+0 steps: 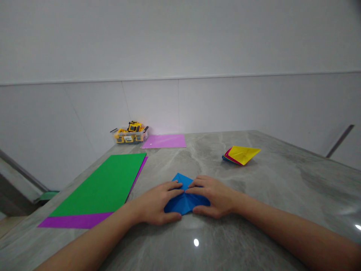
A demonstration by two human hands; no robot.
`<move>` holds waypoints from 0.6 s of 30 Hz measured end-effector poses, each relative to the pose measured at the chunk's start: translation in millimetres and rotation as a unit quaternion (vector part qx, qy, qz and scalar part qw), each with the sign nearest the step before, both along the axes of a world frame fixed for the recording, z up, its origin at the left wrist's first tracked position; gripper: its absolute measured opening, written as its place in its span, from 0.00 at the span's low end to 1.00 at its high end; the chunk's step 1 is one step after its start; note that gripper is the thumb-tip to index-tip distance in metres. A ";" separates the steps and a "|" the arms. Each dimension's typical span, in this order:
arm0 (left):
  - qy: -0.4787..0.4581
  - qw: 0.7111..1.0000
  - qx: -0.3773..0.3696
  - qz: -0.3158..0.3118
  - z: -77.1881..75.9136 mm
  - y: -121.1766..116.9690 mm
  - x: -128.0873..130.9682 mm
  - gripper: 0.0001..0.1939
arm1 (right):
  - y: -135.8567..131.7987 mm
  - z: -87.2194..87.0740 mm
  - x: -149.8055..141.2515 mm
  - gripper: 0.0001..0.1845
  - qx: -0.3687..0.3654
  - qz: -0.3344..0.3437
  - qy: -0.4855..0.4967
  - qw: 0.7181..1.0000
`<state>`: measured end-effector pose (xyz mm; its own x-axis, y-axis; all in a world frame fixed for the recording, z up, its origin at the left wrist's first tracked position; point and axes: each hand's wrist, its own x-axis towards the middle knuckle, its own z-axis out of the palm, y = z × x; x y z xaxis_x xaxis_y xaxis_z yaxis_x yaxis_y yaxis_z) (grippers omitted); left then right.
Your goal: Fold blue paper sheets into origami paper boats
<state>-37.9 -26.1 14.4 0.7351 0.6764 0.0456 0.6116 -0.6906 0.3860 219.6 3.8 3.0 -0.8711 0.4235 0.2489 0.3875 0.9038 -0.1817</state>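
A creased sheet of blue origami paper (184, 204) lies on the table in front of me, its far corner pointing away. My left hand (162, 201) rests on its left side, fingers stretched over the paper and thumb by the near edge. From the right, my right hand (213, 195) lies on the other side, fingers spread with the thumb along the near edge. Fold lines meet near the paper's middle, between my fingertips. Both hands cover its left and right corners.
Green paper (104, 184) lies over purple paper (76, 221) at left. Folded yellow paper (244, 153), with red and blue layers, sits back right. Toward the wall are a clear plastic box (129, 137) of yellow toy vehicles and a pink sheet (166, 141). All rest on a grey marbled table (282, 195).
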 end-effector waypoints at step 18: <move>0.030 0.992 0.101 -0.075 2.4 -3.6 5.2 0.18 | -1.9 0.8 -4.4 0.26 0.052 0.035 -0.027 0.998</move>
